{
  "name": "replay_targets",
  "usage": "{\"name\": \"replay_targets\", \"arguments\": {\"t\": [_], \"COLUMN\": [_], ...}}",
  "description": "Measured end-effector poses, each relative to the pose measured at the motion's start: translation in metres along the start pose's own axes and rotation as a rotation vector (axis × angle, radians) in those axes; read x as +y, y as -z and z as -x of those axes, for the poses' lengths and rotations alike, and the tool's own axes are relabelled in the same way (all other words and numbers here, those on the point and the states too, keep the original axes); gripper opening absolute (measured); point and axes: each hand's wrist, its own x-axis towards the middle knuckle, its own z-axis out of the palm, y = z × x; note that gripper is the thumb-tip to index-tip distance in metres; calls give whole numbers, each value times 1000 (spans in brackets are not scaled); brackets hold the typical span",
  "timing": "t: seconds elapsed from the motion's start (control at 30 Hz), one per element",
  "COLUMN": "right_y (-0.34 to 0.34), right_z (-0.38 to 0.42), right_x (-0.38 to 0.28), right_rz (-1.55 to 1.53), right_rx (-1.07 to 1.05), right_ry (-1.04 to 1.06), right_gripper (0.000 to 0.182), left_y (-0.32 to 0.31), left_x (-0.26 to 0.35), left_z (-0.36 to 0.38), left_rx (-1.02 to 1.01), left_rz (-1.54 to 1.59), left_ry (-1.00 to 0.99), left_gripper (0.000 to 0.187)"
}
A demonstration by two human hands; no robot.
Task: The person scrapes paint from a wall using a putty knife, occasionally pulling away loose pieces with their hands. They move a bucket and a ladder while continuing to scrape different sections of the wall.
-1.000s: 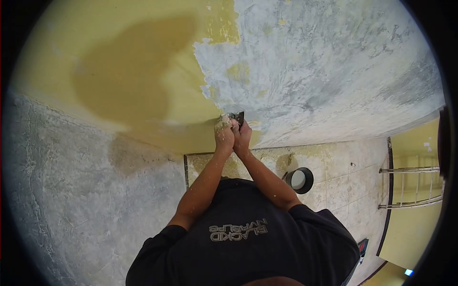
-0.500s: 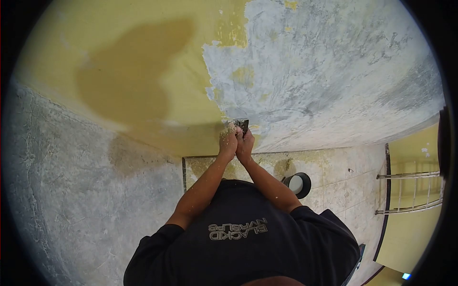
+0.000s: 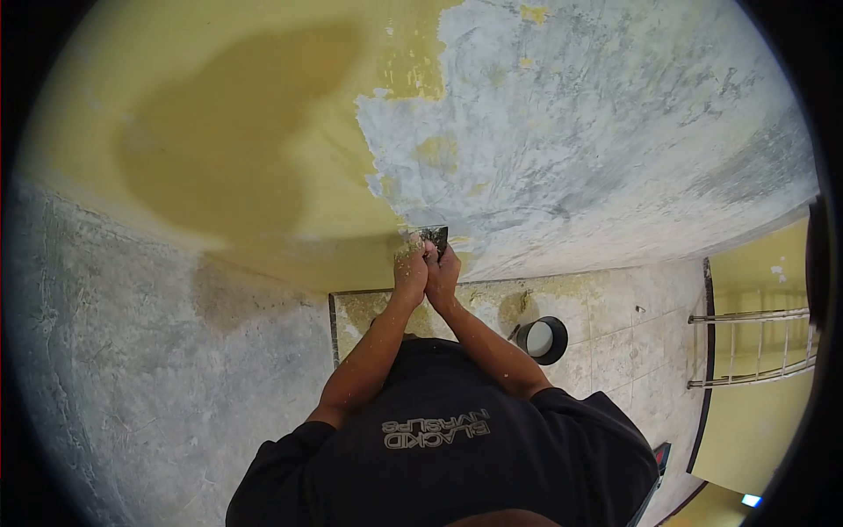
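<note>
A dark, wide-bladed paint scraper point(image 3: 434, 235) is held between my two hands, its blade against the wall at the edge of the yellow paint point(image 3: 351, 202). My left hand point(image 3: 410, 270) is closed around it and speckled with pale flakes. Pressed close beside it, my right hand point(image 3: 444, 274) also grips the scraper. The fingers largely cover the handle. To the right of the blade, the wall shows a bare grey-white patch point(image 3: 544, 149) with small yellow remnants and a ragged border.
A black bucket point(image 3: 553, 341) with whitish contents stands on the tiled floor point(image 3: 615, 338), right of my right forearm. A metal ladder point(image 3: 755, 351) is at the far right. Rough grey wall surface point(image 3: 140, 369) fills the left side. My shadow falls on the yellow paint.
The view has shifted slightly, so the wall, hands and scraper appear a little further left, with the hands slightly lower. Both hands keep their hold on the scraper.
</note>
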Motion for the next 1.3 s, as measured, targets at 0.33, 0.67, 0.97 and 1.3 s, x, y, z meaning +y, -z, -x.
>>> {"name": "replay_targets", "arguments": {"t": [0.33, 0.67, 0.97, 1.3], "right_y": [-15, 20, 15, 15], "right_z": [-6, -3, -4, -3], "right_x": [-21, 21, 8, -5], "right_rz": [-176, -20, -45, 140], "right_rx": [-21, -38, -40, -47], "right_ry": [61, -58, 35, 25], "right_gripper": [26, 23, 27, 28], "left_y": [-1, -7, -8, -2], "left_x": [28, -25, -8, -34], "left_z": [5, -1, -5, -18], "left_rx": [123, 32, 90, 109], "left_rz": [-100, -759, -382, -216], "left_ry": [-204, -376, -72, -158], "left_gripper": [32, 33, 40, 41]}}
